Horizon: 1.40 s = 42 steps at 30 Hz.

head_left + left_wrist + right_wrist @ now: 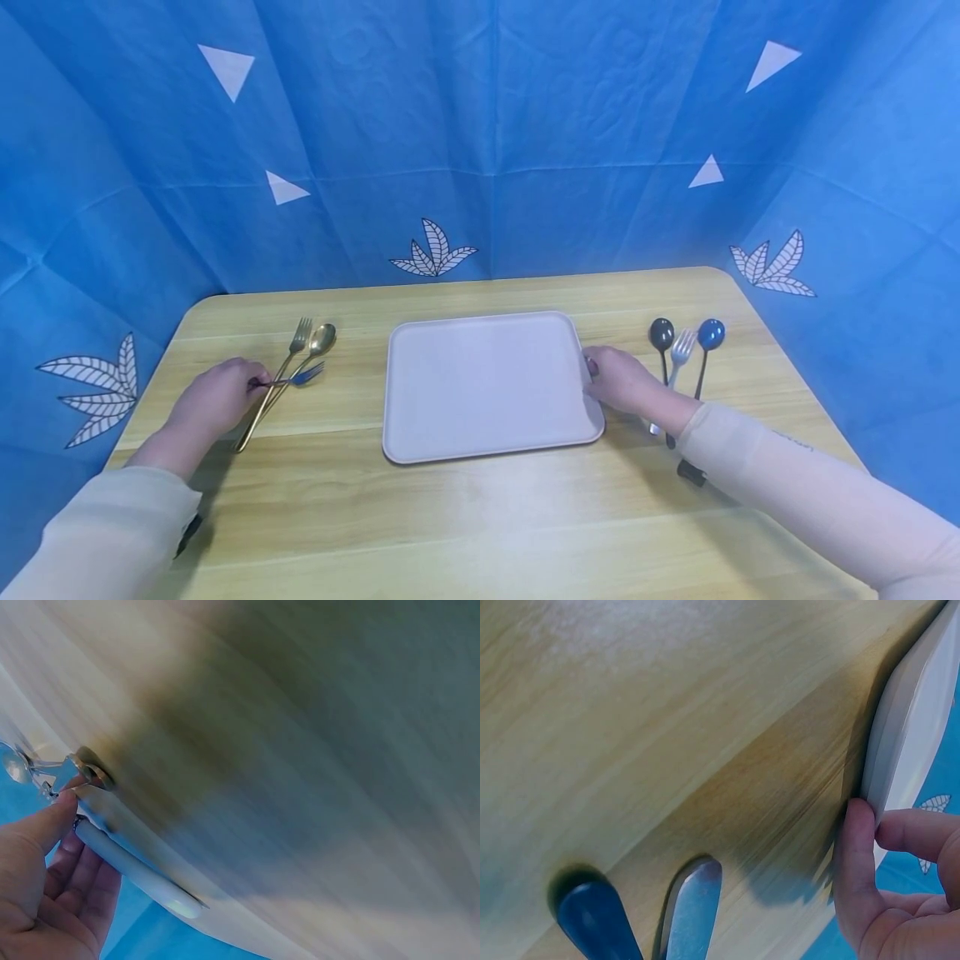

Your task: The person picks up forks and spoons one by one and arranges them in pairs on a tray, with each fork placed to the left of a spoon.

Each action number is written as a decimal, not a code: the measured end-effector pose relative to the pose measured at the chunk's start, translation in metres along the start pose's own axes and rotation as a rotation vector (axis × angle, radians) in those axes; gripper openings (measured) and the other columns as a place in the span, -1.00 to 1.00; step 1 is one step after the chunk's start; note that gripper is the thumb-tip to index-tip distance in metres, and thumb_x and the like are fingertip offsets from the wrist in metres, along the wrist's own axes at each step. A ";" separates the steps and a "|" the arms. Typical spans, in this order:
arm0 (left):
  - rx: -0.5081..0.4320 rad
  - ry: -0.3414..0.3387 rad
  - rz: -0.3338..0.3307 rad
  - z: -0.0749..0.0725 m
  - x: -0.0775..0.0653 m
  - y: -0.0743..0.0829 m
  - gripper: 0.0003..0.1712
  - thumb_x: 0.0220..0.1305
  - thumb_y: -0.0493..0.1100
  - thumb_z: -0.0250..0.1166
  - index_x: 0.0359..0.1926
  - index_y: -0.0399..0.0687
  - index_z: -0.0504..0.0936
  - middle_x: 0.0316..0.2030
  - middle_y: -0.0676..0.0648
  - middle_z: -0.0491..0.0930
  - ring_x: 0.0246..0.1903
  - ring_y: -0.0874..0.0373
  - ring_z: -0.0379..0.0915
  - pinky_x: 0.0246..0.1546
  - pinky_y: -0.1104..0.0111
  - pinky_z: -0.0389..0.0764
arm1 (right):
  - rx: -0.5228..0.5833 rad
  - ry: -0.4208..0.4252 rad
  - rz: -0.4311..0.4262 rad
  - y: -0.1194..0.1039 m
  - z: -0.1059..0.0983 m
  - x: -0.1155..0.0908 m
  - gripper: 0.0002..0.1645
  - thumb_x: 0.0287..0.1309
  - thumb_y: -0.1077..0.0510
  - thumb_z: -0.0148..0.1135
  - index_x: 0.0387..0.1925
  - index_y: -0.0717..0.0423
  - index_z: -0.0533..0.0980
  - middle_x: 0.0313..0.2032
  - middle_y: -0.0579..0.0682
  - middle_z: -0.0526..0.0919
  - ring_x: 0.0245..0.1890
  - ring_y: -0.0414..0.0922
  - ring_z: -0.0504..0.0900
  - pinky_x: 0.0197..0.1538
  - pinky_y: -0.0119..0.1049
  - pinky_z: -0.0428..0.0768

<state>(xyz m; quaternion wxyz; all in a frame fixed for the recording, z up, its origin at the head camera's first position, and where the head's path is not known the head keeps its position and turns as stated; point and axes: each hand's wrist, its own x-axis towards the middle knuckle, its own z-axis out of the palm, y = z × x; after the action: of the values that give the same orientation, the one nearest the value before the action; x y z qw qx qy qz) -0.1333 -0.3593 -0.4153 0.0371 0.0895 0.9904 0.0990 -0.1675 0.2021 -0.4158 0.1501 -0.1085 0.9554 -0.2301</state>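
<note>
Across a wood-grained table (480, 517) with rounded back corners, a matte, pale tray (487, 387) lies near the middle, rectangular, round-cornered and bounded by a low raised rim. To its left, a gold fork (300, 335) and a gold spoon (322, 339), both of shiny metal, lie with their slender handles crossing; to its right are a dark, oval-bowled spoon (662, 334), a silver fork (682, 347) and a glossy blue spoon (711, 335). The left hand (221, 396), its arm reaching up from the lower left, pinches the dark handle of a small blue-tined fork (306, 375), which crosses over the gold handles; whether it touches them cannot be told. The right hand (618, 379) pinches the tray's right rim between thumb and finger, as the right wrist view shows, while its forearm passes over the lower handles of the right-hand cutlery. A broad strip of wood separates the tray from the gold pieces, a narrower one its far rim from the table's back edge, and a wide stretch its near rim from the viewer. Behind hangs a creased blue curtain (480, 125) printed with white triangles and leaves.
</note>
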 end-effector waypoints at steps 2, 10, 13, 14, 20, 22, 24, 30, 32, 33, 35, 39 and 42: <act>0.001 -0.004 -0.001 0.000 -0.001 0.000 -0.90 0.26 -0.30 0.35 -0.20 -0.24 0.67 -0.27 -0.23 0.63 -0.21 -0.27 0.57 -0.20 -0.11 0.56 | -0.001 -0.001 0.003 0.000 0.000 0.000 -0.46 0.03 0.35 0.35 0.11 0.34 0.51 -0.16 0.17 0.68 -0.19 0.03 0.66 -0.14 -0.11 0.67; 0.002 -0.005 0.023 -0.003 -0.002 -0.001 -0.91 0.24 -0.30 0.37 -0.22 -0.19 0.69 -0.28 -0.18 0.65 -0.21 -0.23 0.59 -0.19 -0.09 0.56 | 0.006 -0.006 0.004 0.001 0.000 0.001 -0.40 0.02 0.35 0.37 0.16 0.35 0.48 -0.16 0.16 0.67 -0.20 0.03 0.66 -0.14 -0.12 0.67; -0.001 -0.006 0.028 -0.005 -0.001 0.000 -0.93 0.24 -0.29 0.37 -0.24 -0.16 0.69 -0.27 -0.18 0.66 -0.21 -0.22 0.60 -0.18 -0.10 0.56 | 0.017 -0.013 0.012 0.001 0.000 0.001 -0.37 0.02 0.35 0.36 0.19 0.36 0.46 -0.16 0.16 0.67 -0.20 0.02 0.65 -0.16 -0.14 0.67; -0.003 -0.007 0.030 -0.006 -0.001 0.000 -0.93 0.24 -0.29 0.37 -0.24 -0.15 0.69 -0.27 -0.18 0.66 -0.20 -0.22 0.60 -0.18 -0.10 0.56 | 0.018 -0.014 0.015 0.001 0.000 0.001 -0.37 0.02 0.35 0.36 0.19 0.36 0.45 -0.16 0.15 0.66 -0.20 0.01 0.65 -0.17 -0.15 0.67; -0.004 -0.020 0.039 -0.009 -0.001 0.001 -0.94 0.24 -0.30 0.36 -0.25 -0.14 0.68 -0.29 -0.15 0.66 -0.23 -0.17 0.59 -0.21 -0.07 0.56 | 0.014 -0.018 0.017 0.000 -0.002 0.000 -0.38 0.03 0.35 0.36 0.18 0.37 0.46 -0.19 0.14 0.66 -0.24 -0.01 0.64 -0.19 -0.17 0.66; -0.003 -0.024 0.042 -0.009 -0.001 0.001 -0.94 0.24 -0.30 0.36 -0.25 -0.15 0.67 -0.30 -0.15 0.66 -0.24 -0.16 0.59 -0.22 -0.06 0.56 | 0.020 -0.020 0.018 0.000 -0.002 0.000 -0.38 0.03 0.35 0.36 0.18 0.37 0.46 -0.19 0.13 0.66 -0.25 -0.02 0.64 -0.20 -0.17 0.66; -0.001 -0.023 0.052 -0.009 -0.001 0.001 -0.94 0.23 -0.31 0.37 -0.26 -0.16 0.67 -0.33 -0.13 0.65 -0.27 -0.15 0.59 -0.22 -0.06 0.56 | 0.026 -0.021 0.018 0.000 -0.002 0.000 -0.37 0.02 0.35 0.36 0.19 0.37 0.45 -0.19 0.13 0.66 -0.25 -0.02 0.64 -0.20 -0.18 0.66; -0.003 -0.020 0.073 -0.010 -0.001 0.002 -0.94 0.22 -0.34 0.36 -0.28 -0.19 0.65 -0.39 -0.08 0.62 -0.35 -0.04 0.55 -0.27 -0.01 0.55 | 0.033 -0.023 0.020 0.000 -0.002 0.000 -0.36 0.02 0.36 0.35 0.20 0.36 0.45 -0.18 0.14 0.67 -0.25 -0.03 0.65 -0.21 -0.19 0.67; -0.003 -0.019 0.080 -0.010 -0.002 0.002 -0.94 0.22 -0.35 0.36 -0.29 -0.19 0.65 -0.41 -0.06 0.60 -0.38 0.00 0.52 -0.31 0.02 0.54 | 0.033 -0.023 0.021 0.001 -0.002 0.001 -0.37 0.02 0.37 0.35 0.19 0.36 0.46 -0.19 0.14 0.67 -0.26 -0.03 0.65 -0.22 -0.19 0.67; -0.002 -0.020 0.081 -0.011 -0.002 0.003 -0.94 0.22 -0.35 0.36 -0.29 -0.19 0.64 -0.42 -0.05 0.59 -0.40 0.02 0.49 -0.32 0.03 0.53 | 0.033 -0.023 0.022 0.000 -0.002 0.001 -0.38 0.02 0.37 0.35 0.19 0.36 0.46 -0.19 0.13 0.67 -0.26 -0.03 0.65 -0.22 -0.19 0.66; 0.002 -0.021 0.080 -0.012 -0.002 0.003 -0.94 0.22 -0.35 0.36 -0.30 -0.18 0.63 -0.43 -0.05 0.57 -0.42 0.04 0.46 -0.35 0.05 0.52 | 0.033 -0.023 0.022 0.000 -0.002 0.001 -0.39 0.02 0.37 0.35 0.17 0.35 0.47 -0.21 0.12 0.67 -0.27 -0.04 0.64 -0.23 -0.20 0.66; 0.010 -0.029 0.066 -0.013 -0.003 0.007 -0.94 0.23 -0.34 0.36 -0.30 -0.18 0.63 -0.43 -0.05 0.56 -0.41 0.03 0.47 -0.34 0.04 0.53 | 0.023 -0.022 0.021 0.000 -0.002 0.000 -0.38 0.02 0.36 0.35 0.18 0.36 0.46 -0.22 0.11 0.67 -0.28 -0.04 0.64 -0.23 -0.20 0.66; 0.019 -0.032 0.058 -0.014 -0.004 0.010 -0.95 0.24 -0.33 0.36 -0.29 -0.18 0.63 -0.41 -0.08 0.57 -0.39 -0.01 0.51 -0.31 0.01 0.55 | 0.017 -0.020 0.022 -0.001 -0.003 0.000 -0.37 0.03 0.35 0.36 0.19 0.37 0.45 -0.20 0.13 0.67 -0.26 -0.03 0.64 -0.21 -0.18 0.66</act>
<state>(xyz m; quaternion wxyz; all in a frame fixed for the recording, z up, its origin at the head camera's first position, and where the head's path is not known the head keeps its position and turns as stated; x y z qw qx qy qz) -0.1293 -0.3528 -0.3989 0.0491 0.1202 0.9875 0.0893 -0.1679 0.2029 -0.4131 0.1630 -0.0992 0.9530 -0.2353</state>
